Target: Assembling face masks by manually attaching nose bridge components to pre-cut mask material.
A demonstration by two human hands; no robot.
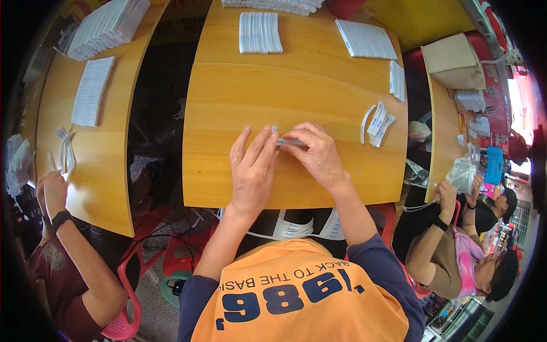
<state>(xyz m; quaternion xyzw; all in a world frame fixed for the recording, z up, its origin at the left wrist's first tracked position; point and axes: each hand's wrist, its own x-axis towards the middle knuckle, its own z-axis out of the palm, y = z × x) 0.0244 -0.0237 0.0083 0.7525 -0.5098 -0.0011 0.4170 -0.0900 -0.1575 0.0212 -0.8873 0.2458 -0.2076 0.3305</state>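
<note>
In front of me, both hands work close together over the yellow wooden table (228, 102). A narrow white strip (293, 142) with blue markings runs between them, and a pale end stands up past my left fingertips. My left hand (252, 165) has its index finger against the strip while its other fingers are stretched out; its thumb is hidden. With thumb and fingertips, my right hand (316, 153) pinches the strip from the right side. To the right of my hands lie several loose curved white strips (378, 122) with blue marks.
Stacks of white strips stand at the far middle (260, 33), far right (366, 39) and right edge (397, 81). More printed white strips (293, 228) rest at my lap. Co-workers handle white pieces at the left table (102, 171) and right table (441, 122).
</note>
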